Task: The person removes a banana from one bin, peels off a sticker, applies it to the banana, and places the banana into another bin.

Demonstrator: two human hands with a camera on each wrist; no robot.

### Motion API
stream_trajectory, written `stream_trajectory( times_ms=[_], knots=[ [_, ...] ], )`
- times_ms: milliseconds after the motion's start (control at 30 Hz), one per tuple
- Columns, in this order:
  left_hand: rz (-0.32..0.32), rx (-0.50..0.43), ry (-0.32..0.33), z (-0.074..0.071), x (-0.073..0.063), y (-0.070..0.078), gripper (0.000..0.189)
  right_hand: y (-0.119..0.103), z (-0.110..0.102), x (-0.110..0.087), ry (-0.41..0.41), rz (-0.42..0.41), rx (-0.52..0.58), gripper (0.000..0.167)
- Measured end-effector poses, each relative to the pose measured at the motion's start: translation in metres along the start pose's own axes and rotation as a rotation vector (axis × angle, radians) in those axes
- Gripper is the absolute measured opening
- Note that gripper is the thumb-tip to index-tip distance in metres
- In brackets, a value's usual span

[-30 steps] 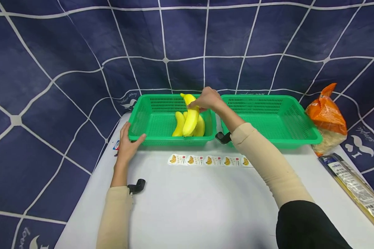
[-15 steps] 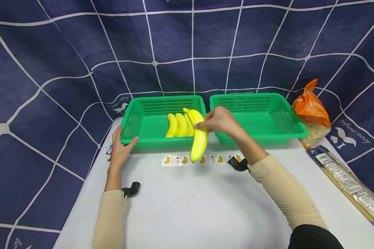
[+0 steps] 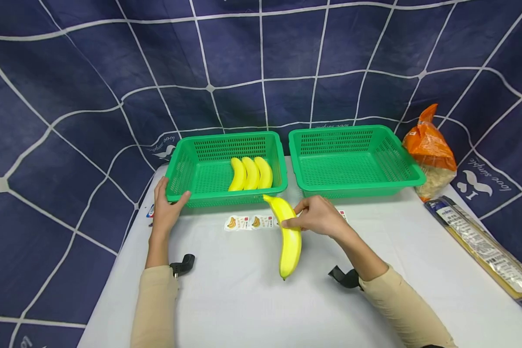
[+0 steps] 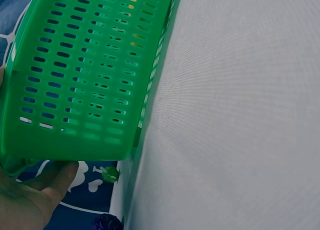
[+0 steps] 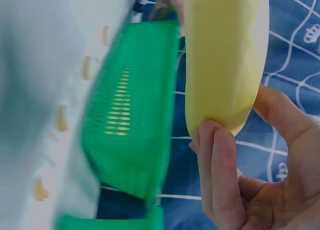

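My right hand (image 3: 319,216) pinches a yellow banana (image 3: 290,246) between thumb and fingers, over the white table in front of the baskets. In the right wrist view, the banana (image 5: 225,55) fills the top, with the fingertips at its lower part. My left hand (image 3: 166,210) holds the front left corner of the left green basket (image 3: 213,198), thumb at the front rim and fingers along the side. Three more bananas (image 3: 251,174) lie side by side in that basket. In the left wrist view, the left hand (image 4: 35,195) is at the corner of the basket (image 4: 75,90).
A second green basket (image 3: 356,186) stands to the right. A strip of banana stickers (image 3: 248,223) lies before the baskets, partly covered by the right hand and banana. An orange-topped bag (image 3: 430,154) and a long flat package (image 3: 483,251) lie at the right. A dark blue cloth (image 3: 243,48) hangs behind.
My right hand has lifted the banana out of the left basket and brought it toward the front over the table. The left hand stays at the basket corner.
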State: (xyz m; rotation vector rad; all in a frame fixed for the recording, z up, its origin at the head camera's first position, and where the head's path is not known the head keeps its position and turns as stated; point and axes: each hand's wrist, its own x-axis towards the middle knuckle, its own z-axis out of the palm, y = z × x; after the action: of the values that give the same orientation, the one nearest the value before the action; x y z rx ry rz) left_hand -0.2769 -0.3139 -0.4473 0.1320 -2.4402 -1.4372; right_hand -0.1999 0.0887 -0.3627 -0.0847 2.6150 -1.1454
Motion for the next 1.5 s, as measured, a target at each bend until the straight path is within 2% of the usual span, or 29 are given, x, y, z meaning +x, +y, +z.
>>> stream_trajectory(
  times_ms=[200,500,800,1133,1500],
  knots=[
    [-0.001,-0.006,0.005,0.001,0.0,0.0,0.089,0.026,0.02,0.0,-0.009,0.055,0.018,0.038],
    [0.021,0.005,0.017,0.004,0.002,0.001,0.088,0.05,0.037,-0.004,-0.023,0.095,-0.014,0.034],
    [0.004,0.016,0.014,0.0,-0.003,-0.006,0.087,0.075,0.056,-0.009,-0.071,0.131,0.033,0.034],
    [0.012,-0.006,0.007,0.002,-0.001,-0.003,0.089,0.083,0.056,-0.006,-0.078,0.134,0.055,0.033],
    [0.016,0.015,0.036,0.002,-0.001,-0.004,0.088,0.081,0.054,-0.008,-0.087,0.114,0.027,0.034]
  ],
)
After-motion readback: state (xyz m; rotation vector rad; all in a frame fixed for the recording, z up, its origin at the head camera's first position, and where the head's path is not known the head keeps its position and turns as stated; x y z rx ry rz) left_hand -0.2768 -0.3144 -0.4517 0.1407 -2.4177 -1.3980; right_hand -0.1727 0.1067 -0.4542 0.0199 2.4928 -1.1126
